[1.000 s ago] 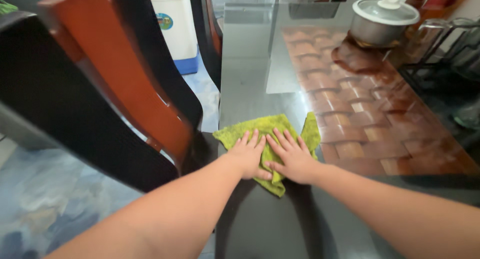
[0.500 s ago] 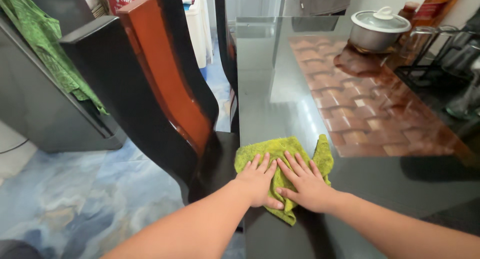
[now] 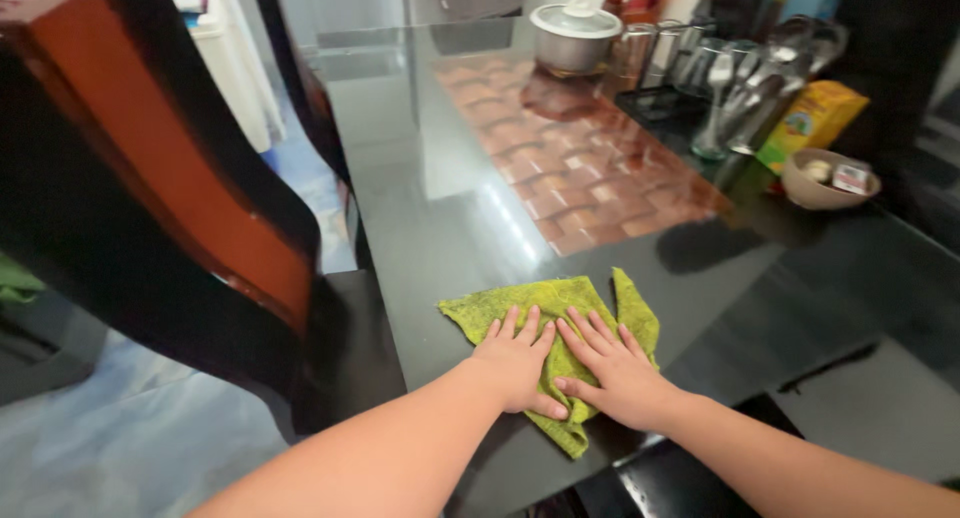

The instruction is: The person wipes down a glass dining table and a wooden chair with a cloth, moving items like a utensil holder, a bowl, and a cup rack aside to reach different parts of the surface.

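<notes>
Head view: two hands, left hand [image 3: 518,370] and right hand [image 3: 617,378], flat on one green cloth [image 3: 545,308].

Open dark glass is offered by the tabletop [image 3: 430,208] ahead of the green cloth [image 3: 545,308], and a clear lane is left along its left edge toward the far end. That far end is blocked by a lidded metal pot [image 3: 573,36]. To the right, the way is closed by glasses and a cutlery holder [image 3: 735,98], a yellow box [image 3: 812,123] and a small bowl [image 3: 828,178]. The left side is hemmed in by a tall chair back [image 3: 170,188] standing just beside the tabletop edge.
</notes>
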